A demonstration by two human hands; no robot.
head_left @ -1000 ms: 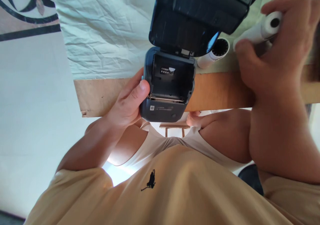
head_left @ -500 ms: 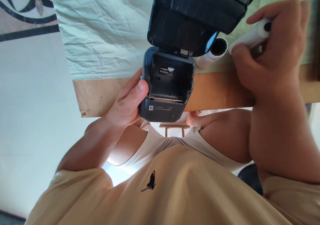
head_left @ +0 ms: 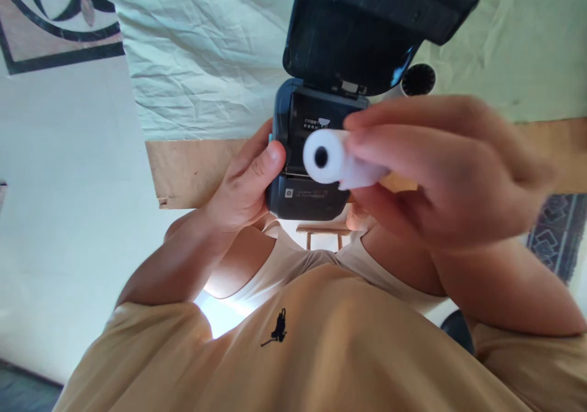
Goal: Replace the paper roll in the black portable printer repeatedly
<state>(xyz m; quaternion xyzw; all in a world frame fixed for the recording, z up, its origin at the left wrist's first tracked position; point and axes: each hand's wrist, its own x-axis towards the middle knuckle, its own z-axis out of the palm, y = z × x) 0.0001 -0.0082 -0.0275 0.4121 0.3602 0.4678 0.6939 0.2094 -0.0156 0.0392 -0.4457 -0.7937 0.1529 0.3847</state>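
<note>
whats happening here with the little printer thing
A person holds a small dark grey box-shaped printer in the left hand, its hinged lid flipped open. The right hand holds a white paper roll just in front of the open compartment. A second white roll lies on the pale green cloth behind the printer.

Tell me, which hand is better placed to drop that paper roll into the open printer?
The right hand, probably. It already grips the paper roll just in front of the printer, whose lid is open. The left hand is busy holding the printer's side.
</note>
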